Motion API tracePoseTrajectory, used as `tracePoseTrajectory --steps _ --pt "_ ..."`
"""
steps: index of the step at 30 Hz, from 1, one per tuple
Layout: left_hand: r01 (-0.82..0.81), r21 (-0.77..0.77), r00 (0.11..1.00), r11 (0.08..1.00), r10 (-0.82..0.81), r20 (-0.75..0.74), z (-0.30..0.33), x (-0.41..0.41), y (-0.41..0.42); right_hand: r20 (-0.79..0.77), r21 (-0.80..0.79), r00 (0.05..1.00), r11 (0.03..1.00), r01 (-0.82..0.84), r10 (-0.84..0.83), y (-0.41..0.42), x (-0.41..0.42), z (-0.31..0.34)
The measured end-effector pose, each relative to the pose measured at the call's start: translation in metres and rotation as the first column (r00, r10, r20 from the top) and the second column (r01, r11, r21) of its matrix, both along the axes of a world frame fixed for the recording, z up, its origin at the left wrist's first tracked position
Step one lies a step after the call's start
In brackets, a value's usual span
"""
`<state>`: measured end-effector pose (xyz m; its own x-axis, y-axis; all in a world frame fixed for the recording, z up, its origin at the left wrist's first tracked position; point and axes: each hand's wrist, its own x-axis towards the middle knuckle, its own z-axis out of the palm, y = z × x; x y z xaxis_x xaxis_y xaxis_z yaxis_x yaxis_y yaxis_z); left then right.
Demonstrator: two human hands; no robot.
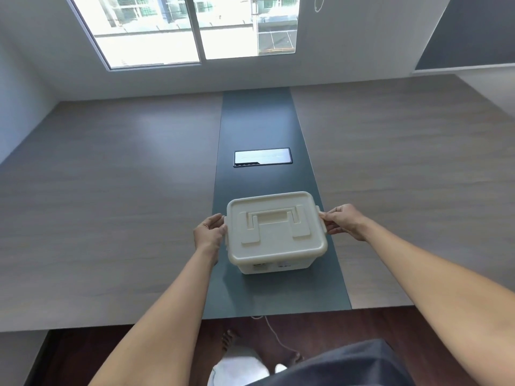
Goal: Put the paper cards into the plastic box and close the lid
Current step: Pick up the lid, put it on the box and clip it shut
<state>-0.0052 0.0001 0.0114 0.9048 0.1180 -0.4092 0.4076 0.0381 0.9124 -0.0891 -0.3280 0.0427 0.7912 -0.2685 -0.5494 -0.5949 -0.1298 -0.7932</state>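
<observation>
A cream plastic box [276, 264] stands on the dark centre strip of the table, near the front edge. Its lid [274, 227] lies flat on top, with a handle folded down into it. My left hand [209, 232] presses against the box's left side at the latch. My right hand [344, 222] grips the latch on the box's right side with its fingertips. No paper cards show anywhere; the inside of the box is hidden by the lid.
The wooden table [111, 204] has a dark strip [259, 121] down its middle, with a glossy rectangular panel [262, 157] set into it beyond the box. A white cable [274, 334] hangs below the front edge. A window is behind the table.
</observation>
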Motion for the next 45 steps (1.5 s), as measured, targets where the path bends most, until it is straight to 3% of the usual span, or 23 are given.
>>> tracePoseTrajectory --steps 13,16,19,28,34,40,45 --pt "0.036 0.147 0.998 0.989 -0.029 -0.053 -0.014 -0.004 0.002 -0.024 0.048 0.994 0.993 0.106 -0.104 0.003 0.0 -0.018" --pt "0.072 0.076 0.977 0.994 -0.055 -0.206 -0.017 -0.009 0.002 -0.073 0.247 0.978 0.946 0.21 -0.198 0.009 -0.003 -0.025" --pt "0.1 0.02 0.942 0.995 -0.088 -0.323 -0.011 -0.01 0.002 -0.125 0.366 0.98 0.911 0.189 -0.153 0.017 -0.009 -0.024" --pt "0.074 0.035 0.954 0.997 -0.06 -0.292 -0.01 -0.003 0.0 -0.099 0.36 0.97 0.901 0.244 -0.223 0.018 -0.008 -0.027" --pt "0.08 0.191 0.986 0.978 -0.05 -0.157 -0.005 0.006 0.0 0.006 0.199 0.974 0.955 0.221 -0.226 0.009 0.0 -0.024" --pt "0.081 0.345 0.992 0.935 -0.043 -0.117 0.002 0.011 -0.007 0.054 -0.01 0.985 0.986 0.166 -0.165 0.011 0.006 -0.019" --pt "0.063 0.294 0.995 0.954 -0.038 -0.09 0.007 0.007 -0.01 0.095 -0.16 0.981 0.97 0.185 -0.171 0.016 0.01 -0.02"
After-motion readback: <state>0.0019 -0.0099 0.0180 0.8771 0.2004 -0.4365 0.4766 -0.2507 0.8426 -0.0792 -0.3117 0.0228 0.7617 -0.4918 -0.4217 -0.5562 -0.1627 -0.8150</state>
